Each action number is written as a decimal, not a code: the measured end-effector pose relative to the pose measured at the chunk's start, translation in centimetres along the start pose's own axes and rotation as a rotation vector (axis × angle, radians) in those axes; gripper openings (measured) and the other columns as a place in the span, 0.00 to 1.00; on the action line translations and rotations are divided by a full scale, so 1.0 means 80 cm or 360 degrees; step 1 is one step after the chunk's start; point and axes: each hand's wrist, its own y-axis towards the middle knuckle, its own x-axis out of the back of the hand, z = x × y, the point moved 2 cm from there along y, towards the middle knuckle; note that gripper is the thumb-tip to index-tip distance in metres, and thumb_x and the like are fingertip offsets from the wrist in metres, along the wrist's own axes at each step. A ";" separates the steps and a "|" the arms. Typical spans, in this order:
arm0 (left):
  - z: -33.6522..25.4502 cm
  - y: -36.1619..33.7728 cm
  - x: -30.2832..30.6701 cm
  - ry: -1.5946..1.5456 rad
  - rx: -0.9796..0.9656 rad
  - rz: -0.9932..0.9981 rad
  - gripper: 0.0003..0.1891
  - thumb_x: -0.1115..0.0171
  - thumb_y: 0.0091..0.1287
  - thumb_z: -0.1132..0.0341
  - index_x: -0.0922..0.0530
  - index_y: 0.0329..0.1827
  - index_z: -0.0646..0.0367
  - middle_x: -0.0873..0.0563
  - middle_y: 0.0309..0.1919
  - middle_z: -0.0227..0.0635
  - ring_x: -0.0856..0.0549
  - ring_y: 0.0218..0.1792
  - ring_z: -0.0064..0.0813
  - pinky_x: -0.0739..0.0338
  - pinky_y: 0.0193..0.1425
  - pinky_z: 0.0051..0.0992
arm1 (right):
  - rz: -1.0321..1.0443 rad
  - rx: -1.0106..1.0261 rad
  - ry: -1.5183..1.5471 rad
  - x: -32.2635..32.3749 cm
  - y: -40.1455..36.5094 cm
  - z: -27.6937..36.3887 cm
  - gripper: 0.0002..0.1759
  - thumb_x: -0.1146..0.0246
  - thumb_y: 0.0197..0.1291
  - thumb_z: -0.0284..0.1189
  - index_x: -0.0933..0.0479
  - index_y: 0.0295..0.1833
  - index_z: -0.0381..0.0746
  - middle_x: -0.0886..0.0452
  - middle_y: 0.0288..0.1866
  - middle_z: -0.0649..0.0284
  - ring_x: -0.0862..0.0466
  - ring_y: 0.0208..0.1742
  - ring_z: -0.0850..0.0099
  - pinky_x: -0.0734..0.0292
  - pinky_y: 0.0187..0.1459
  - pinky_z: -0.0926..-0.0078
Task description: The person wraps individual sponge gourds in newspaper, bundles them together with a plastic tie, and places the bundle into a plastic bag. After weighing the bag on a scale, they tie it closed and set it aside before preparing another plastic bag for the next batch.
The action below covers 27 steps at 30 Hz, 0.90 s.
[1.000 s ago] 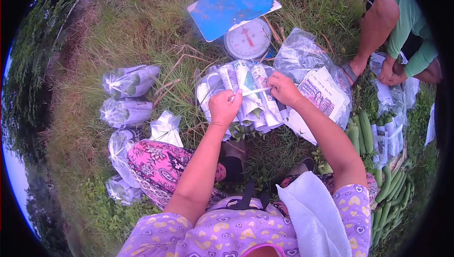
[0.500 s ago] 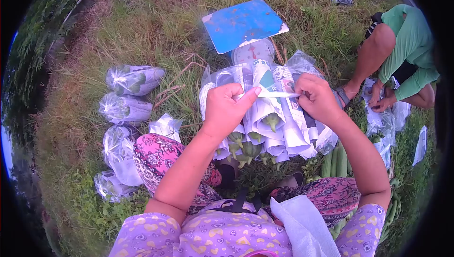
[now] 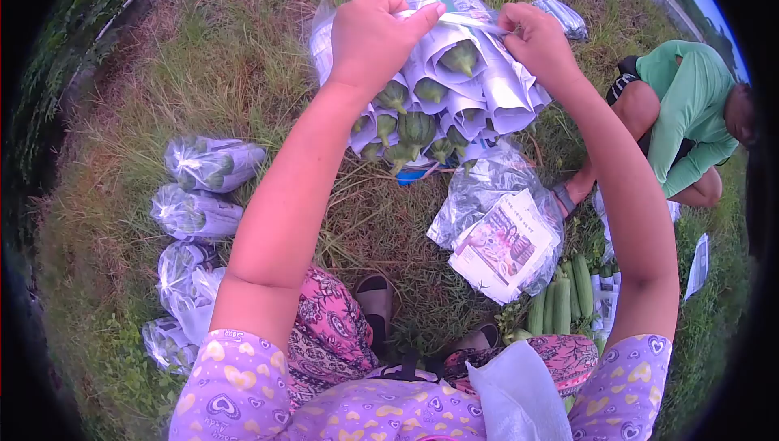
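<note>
White strip links right hand and left hand across one vegetable bundle.

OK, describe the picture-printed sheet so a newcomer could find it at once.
Find the person in green crouching at far right. Left of them lies a heap of clear plastic, just above long green vegetables. The sheet lies on that heap, set apart from the loose paper farther right by its large coloured picture.

And up it's going: left hand and right hand are hoisting the bagged, paper-wrapped gourds, now covering nearly all the blue scale; the printed sheet is reappearing!
</note>
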 end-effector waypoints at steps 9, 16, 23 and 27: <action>0.131 0.026 -0.054 0.0321 -0.0193 -0.0274 0.27 0.28 0.52 0.51 0.35 0.11 0.60 0.35 0.10 0.29 0.39 0.15 0.23 0.40 0.19 0.27 | -0.0225 -0.0089 -0.0139 -0.137 0.047 -0.081 0.07 0.41 0.47 0.23 0.25 0.35 0.42 0.23 0.34 0.59 0.21 0.39 0.56 0.26 0.42 0.60; 0.153 0.031 -0.071 0.0259 -0.0150 -0.0241 0.27 0.28 0.51 0.50 0.32 0.12 0.60 0.33 0.09 0.31 0.36 0.14 0.25 0.39 0.19 0.28 | -0.0242 -0.0167 -0.0123 -0.164 0.037 -0.101 0.05 0.40 0.50 0.26 0.26 0.35 0.41 0.23 0.35 0.60 0.21 0.39 0.58 0.25 0.42 0.64; 0.183 0.035 -0.094 0.0228 -0.0073 -0.0200 0.28 0.28 0.52 0.49 0.32 0.12 0.61 0.33 0.08 0.33 0.38 0.14 0.27 0.38 0.20 0.30 | -0.0517 -0.0104 -0.0045 -0.177 0.046 -0.123 0.02 0.43 0.47 0.22 0.27 0.29 0.39 0.26 0.31 0.55 0.22 0.37 0.53 0.26 0.38 0.60; 0.178 0.039 -0.094 0.0320 -0.0001 -0.0182 0.29 0.30 0.53 0.47 0.34 0.12 0.61 0.35 0.08 0.32 0.40 0.15 0.26 0.39 0.21 0.31 | -0.0441 -0.0160 -0.0014 -0.177 0.040 -0.130 0.02 0.43 0.47 0.22 0.26 0.29 0.39 0.24 0.32 0.55 0.22 0.38 0.53 0.26 0.40 0.60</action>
